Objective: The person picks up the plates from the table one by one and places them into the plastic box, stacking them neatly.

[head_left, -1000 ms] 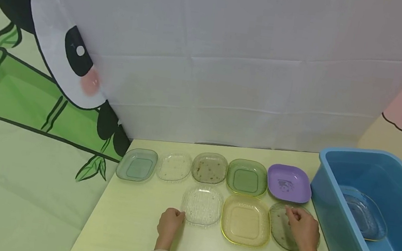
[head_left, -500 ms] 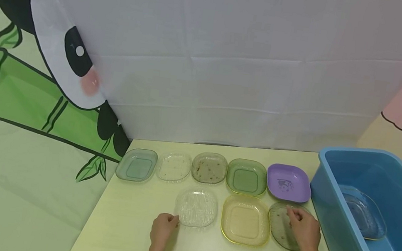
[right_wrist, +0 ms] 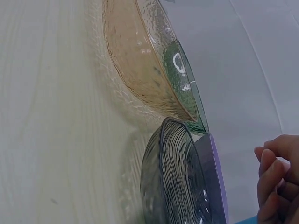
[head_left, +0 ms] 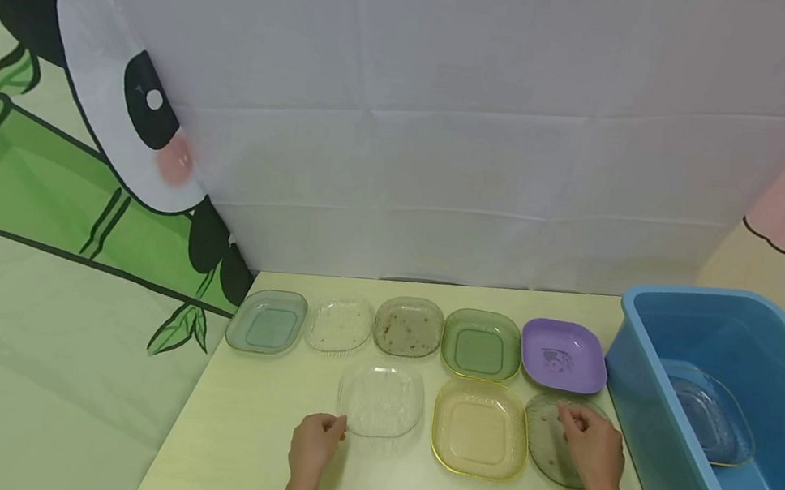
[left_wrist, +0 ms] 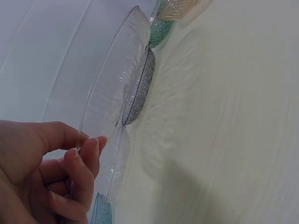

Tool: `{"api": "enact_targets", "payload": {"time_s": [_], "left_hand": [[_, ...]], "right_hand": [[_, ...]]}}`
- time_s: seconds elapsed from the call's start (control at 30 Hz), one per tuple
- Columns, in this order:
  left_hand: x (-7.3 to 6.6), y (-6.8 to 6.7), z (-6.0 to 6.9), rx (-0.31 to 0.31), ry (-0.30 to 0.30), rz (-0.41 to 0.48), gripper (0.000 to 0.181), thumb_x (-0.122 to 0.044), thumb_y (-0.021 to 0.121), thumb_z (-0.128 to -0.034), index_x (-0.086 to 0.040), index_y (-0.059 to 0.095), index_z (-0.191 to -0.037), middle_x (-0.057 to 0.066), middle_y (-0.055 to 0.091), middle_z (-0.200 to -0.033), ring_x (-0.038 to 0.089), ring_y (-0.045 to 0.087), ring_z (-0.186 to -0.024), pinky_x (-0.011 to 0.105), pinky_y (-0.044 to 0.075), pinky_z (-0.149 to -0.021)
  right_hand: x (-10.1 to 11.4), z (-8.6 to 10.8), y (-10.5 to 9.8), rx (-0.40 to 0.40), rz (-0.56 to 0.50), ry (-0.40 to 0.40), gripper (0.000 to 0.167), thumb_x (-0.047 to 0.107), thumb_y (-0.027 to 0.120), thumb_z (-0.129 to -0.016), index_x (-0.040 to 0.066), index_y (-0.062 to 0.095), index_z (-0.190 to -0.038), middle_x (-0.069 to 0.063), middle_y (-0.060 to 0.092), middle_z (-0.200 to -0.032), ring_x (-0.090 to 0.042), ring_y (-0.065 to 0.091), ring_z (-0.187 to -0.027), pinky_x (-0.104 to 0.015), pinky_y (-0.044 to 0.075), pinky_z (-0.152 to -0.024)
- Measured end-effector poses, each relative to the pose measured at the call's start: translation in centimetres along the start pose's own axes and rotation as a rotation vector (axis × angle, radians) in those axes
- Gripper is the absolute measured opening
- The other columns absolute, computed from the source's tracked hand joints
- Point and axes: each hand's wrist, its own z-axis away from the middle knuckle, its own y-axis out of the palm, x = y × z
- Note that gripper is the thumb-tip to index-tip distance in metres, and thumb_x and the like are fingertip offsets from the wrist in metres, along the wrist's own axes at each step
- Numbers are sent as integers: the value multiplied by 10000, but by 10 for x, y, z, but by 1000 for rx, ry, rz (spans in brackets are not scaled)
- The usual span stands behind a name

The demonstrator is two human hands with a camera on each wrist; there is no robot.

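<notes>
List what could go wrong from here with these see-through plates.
The left hand pinches the clear, rounded-square, see-through plate by just one edge, so it might slip or tip.
That raised plate is also near the yellow, square, see-through plate and could knock it if swung sideways.
The right hand hovers over the smoky-grey, round, see-through plate and might bump it if lowered carelessly.

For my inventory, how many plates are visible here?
9. Back: teal plate, clear plate, grey plate, green plate, purple plate. Front: held plate in left hand, yellow plate, dark plate by right hand. In bin: blue plate, perhaps hiding others.
</notes>
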Motion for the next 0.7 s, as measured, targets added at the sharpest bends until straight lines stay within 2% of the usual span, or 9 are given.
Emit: {"api": "enact_targets", "payload": {"time_s": [0.17, 0.5, 0.7], "left_hand": [[-5, 0, -1, -11, 20, 26, 258, -213, 574, -873, -36, 685, -722, 72, 648, -649, 106, 471, -500, 249, 341, -437], [-17, 4, -7, -97, 114, 196, 229, -170, 599, -861, -31, 677, -696, 77, 644, -622, 70, 505, -487, 219, 393, -454], [-29, 5, -6, -122, 129, 258, 227, -151, 598, -860, -22, 667, -685, 87, 639, -618, 54, 500, -482, 217, 403, -462]], "right_hand": [[-2, 1, 1, 13, 4, 8, 378, 441, 545, -890, 99, 687, -816, 31, 599, -595, -69, 453, -487, -268, 328, -475], [-4, 1, 2, 28, 8, 15, 377, 438, 543, -892, 98, 697, -835, 29, 610, -605, -62, 458, -483, -264, 330, -461], [-5, 1, 2, 29, 5, 6, 367, 427, 548, -892, 98, 699, -830, 31, 605, -602, -61, 453, -488, -262, 332, -470]]}}
